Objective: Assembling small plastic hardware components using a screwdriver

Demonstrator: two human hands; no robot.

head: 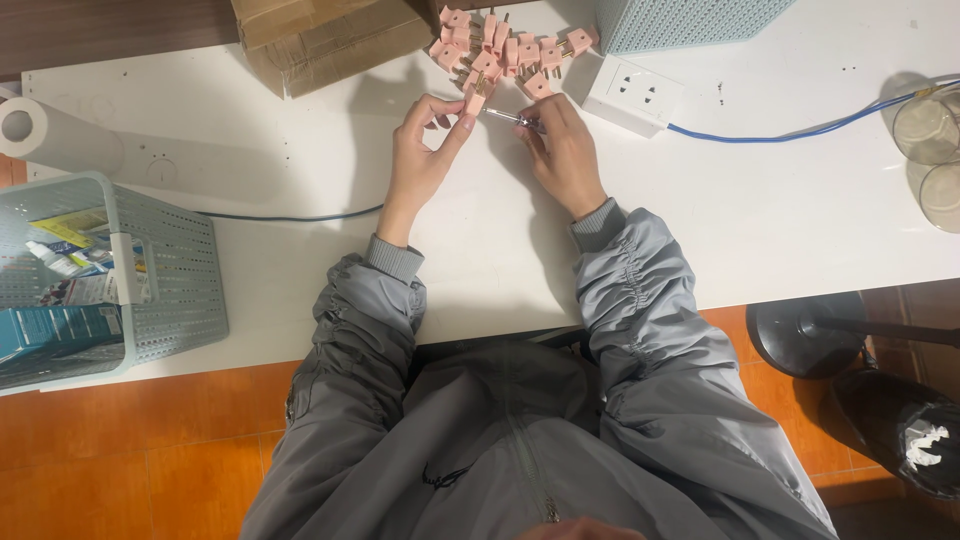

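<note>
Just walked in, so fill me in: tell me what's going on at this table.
A person in a grey jacket sits at a white table. The left hand holds a pink plug while the right hand puts a small screwdriver to it. A pile of plugs lies just beyond, beside a white socket on a blue cable.

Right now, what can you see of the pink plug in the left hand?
The pink plug is a small blocky adapter of what looks like matte plastic, with brass-coloured prongs showing at its upper end. The left hand pinches it between thumb and fingertips just above the white table, tilted. The thin metal tip of the screwdriver held in the right hand meets its side. A pile of like pink plugs lies just behind it.
</note>
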